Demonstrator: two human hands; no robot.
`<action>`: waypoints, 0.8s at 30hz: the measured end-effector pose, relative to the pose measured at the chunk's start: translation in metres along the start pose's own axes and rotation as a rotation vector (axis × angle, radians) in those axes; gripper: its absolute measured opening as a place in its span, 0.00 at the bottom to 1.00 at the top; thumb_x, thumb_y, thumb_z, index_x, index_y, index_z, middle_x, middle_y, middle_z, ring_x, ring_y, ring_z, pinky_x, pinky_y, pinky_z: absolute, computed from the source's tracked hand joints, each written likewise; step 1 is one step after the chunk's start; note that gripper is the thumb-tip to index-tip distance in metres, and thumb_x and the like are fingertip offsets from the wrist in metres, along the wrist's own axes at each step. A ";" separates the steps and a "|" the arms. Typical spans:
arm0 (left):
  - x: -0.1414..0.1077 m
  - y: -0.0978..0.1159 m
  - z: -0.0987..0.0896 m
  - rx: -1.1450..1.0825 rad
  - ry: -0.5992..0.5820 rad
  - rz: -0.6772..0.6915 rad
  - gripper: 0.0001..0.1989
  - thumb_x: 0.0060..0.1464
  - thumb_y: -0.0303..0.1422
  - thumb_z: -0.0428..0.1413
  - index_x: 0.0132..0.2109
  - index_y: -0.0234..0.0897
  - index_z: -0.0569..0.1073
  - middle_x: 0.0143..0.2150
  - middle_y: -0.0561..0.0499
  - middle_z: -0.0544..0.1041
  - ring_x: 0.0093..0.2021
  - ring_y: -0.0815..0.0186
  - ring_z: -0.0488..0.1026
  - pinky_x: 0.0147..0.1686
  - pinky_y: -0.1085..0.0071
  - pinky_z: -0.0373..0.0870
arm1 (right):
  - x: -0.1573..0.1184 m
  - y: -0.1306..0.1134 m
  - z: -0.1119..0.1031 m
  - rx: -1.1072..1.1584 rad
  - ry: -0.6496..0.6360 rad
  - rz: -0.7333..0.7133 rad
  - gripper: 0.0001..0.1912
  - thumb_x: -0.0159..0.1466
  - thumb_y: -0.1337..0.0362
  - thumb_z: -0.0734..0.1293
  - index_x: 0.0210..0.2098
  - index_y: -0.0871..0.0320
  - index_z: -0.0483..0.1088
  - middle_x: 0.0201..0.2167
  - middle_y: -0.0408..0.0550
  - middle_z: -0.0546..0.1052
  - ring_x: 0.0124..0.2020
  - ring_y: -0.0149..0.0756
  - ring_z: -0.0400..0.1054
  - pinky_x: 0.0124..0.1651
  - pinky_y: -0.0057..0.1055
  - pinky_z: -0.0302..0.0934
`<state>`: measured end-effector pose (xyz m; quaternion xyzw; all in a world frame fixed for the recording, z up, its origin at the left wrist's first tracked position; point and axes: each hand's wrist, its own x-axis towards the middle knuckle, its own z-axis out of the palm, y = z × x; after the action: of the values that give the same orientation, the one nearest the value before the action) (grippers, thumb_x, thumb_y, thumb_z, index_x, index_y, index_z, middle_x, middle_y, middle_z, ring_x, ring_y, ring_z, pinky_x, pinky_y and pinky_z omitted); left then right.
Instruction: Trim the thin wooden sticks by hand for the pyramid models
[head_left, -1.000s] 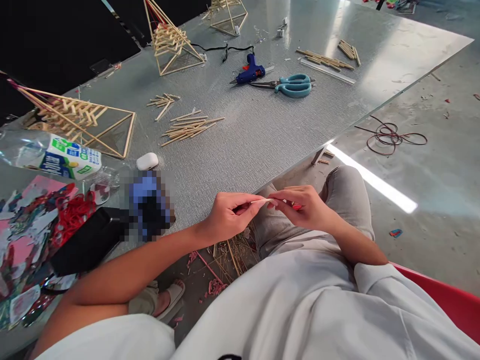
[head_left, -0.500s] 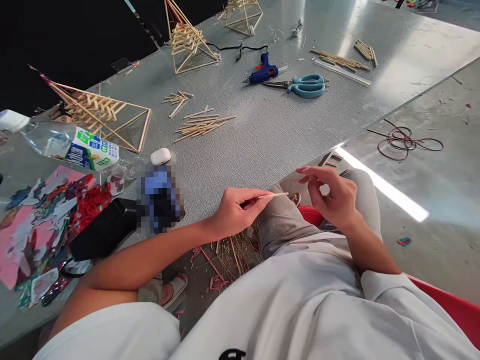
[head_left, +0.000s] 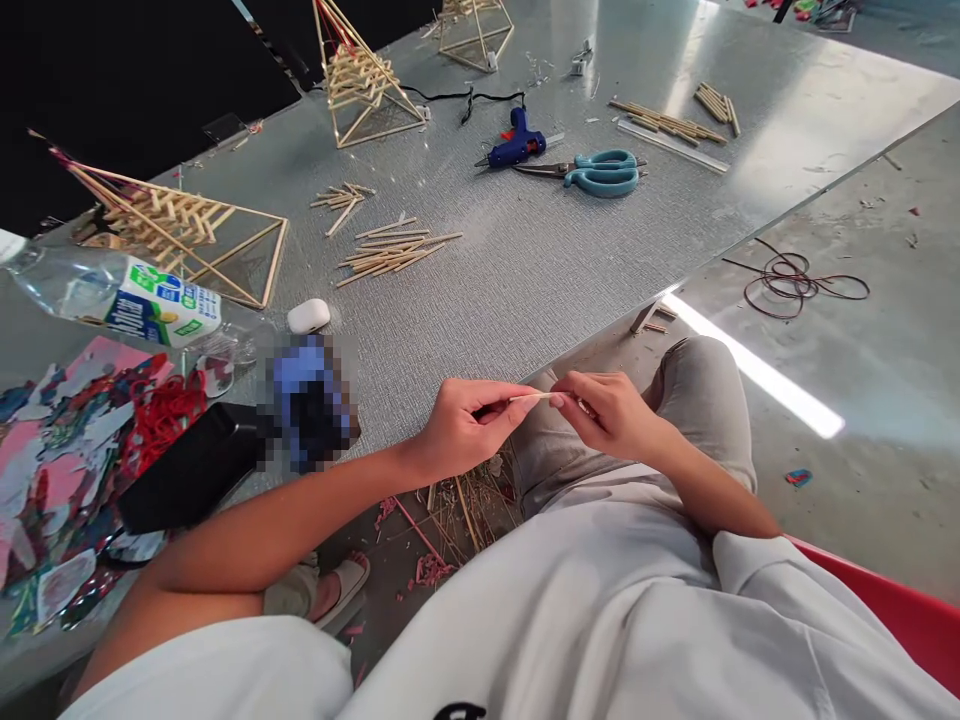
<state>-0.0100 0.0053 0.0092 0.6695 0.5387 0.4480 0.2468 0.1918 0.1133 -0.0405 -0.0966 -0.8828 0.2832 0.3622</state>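
Over my lap, just off the table's front edge, my left hand (head_left: 476, 425) pinches a thin wooden stick (head_left: 541, 395) between thumb and fingers. My right hand (head_left: 611, 415) has its thumb and fingertips closed on the other end of the same stick. Only a short length shows between the hands; both ends are hidden by fingers. On the table beyond lie a pile of cut sticks (head_left: 397, 250) and a smaller pile of short sticks (head_left: 343, 202). A blue glue gun (head_left: 516, 142) and scissors with light-blue handles (head_left: 607, 173) rest farther back.
Stick pyramid frames (head_left: 180, 225) stand at the left and back of the table (head_left: 495, 300). A plastic bottle (head_left: 150, 300), white earbud case (head_left: 308, 316), black case (head_left: 195, 465) and paper scraps (head_left: 64, 450) lie at left. More sticks (head_left: 667, 122) are at the back right. Wire (head_left: 795, 285) lies on the floor.
My right hand has come left and down and closed its fingers on the free end of the stick. My left hand keeps its pinch. The view has shifted slightly.
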 end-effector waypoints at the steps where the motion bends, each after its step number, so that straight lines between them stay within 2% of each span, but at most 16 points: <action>1: 0.000 -0.001 0.000 0.001 -0.001 -0.003 0.11 0.66 0.32 0.62 0.43 0.29 0.87 0.20 0.56 0.69 0.20 0.76 0.54 0.18 0.78 0.52 | -0.001 0.001 0.001 -0.005 -0.009 -0.010 0.08 0.78 0.65 0.61 0.40 0.57 0.68 0.24 0.38 0.70 0.22 0.27 0.60 0.27 0.25 0.53; 9: -0.001 -0.003 0.000 -0.009 0.012 -0.043 0.12 0.66 0.34 0.62 0.41 0.28 0.86 0.20 0.57 0.67 0.21 0.76 0.56 0.18 0.78 0.53 | -0.002 0.001 -0.005 -0.134 -0.085 -0.079 0.08 0.78 0.67 0.57 0.45 0.58 0.67 0.29 0.44 0.75 0.26 0.31 0.65 0.30 0.28 0.54; 14: -0.001 -0.003 0.000 0.017 -0.014 0.007 0.12 0.67 0.34 0.61 0.41 0.29 0.86 0.20 0.57 0.68 0.21 0.76 0.56 0.19 0.78 0.54 | -0.002 -0.001 -0.004 -0.150 -0.059 -0.076 0.12 0.79 0.64 0.60 0.38 0.57 0.68 0.25 0.41 0.70 0.25 0.30 0.61 0.29 0.29 0.49; 18: -0.001 -0.003 0.000 0.052 -0.053 0.057 0.13 0.68 0.34 0.60 0.40 0.29 0.85 0.22 0.54 0.73 0.21 0.75 0.59 0.20 0.78 0.57 | -0.002 0.001 0.001 -0.033 -0.029 -0.052 0.18 0.78 0.62 0.62 0.30 0.56 0.64 0.21 0.37 0.63 0.22 0.27 0.55 0.27 0.28 0.47; 21: -0.001 -0.003 -0.001 0.061 -0.064 0.056 0.14 0.69 0.35 0.59 0.41 0.29 0.85 0.23 0.53 0.75 0.21 0.75 0.60 0.21 0.78 0.57 | -0.002 0.004 0.001 0.119 -0.059 -0.025 0.18 0.78 0.61 0.63 0.31 0.56 0.64 0.21 0.36 0.63 0.22 0.26 0.55 0.27 0.26 0.49; 24: -0.001 -0.003 -0.001 0.060 -0.093 0.034 0.14 0.69 0.35 0.59 0.42 0.30 0.86 0.23 0.53 0.75 0.22 0.74 0.61 0.22 0.78 0.58 | -0.001 0.006 -0.003 0.140 -0.137 -0.049 0.17 0.79 0.61 0.60 0.33 0.56 0.65 0.22 0.37 0.65 0.23 0.27 0.57 0.29 0.27 0.51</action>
<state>-0.0126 0.0046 0.0070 0.7057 0.5284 0.4041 0.2439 0.1942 0.1192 -0.0431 -0.0299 -0.8856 0.3413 0.3137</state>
